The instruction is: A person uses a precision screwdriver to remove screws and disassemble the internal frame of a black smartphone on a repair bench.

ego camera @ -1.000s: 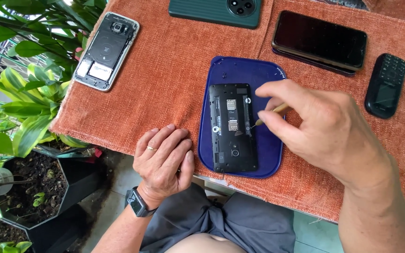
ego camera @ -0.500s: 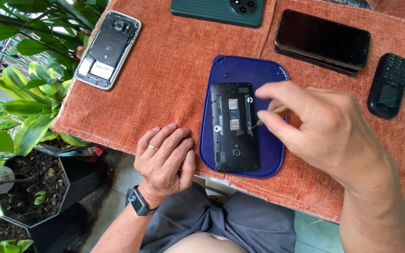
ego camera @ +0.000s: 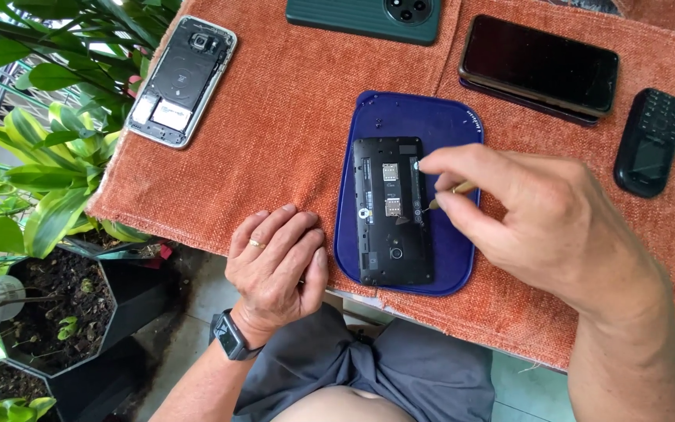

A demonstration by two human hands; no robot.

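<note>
The right hand (ego camera: pixel 541 227) pinches a thin tool (ego camera: pixel 451 191) against the opened black phone (ego camera: pixel 394 211), which lies on a blue tray (ego camera: pixel 451 125). The left hand (ego camera: pixel 279 262), fingers curled, empty, rests at 9 o'clock. At 12 lies a green phone (ego camera: pixel 353 16), at 2 stacked phones (ego camera: pixel 541 66).

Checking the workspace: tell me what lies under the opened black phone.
The opened black phone lies on a blue mat, which rests on the orange cloth. The surface beneath the cloth is covered.

Bare orange cloth (ego camera: pixel 298 133) lies open between my left hand (ego camera: pixel 275 262) and the opened silver phone (ego camera: pixel 183 80); stacked phones (ego camera: pixel 539 69) and keypad handset (ego camera: pixel 650 142) crowd my right.
</note>
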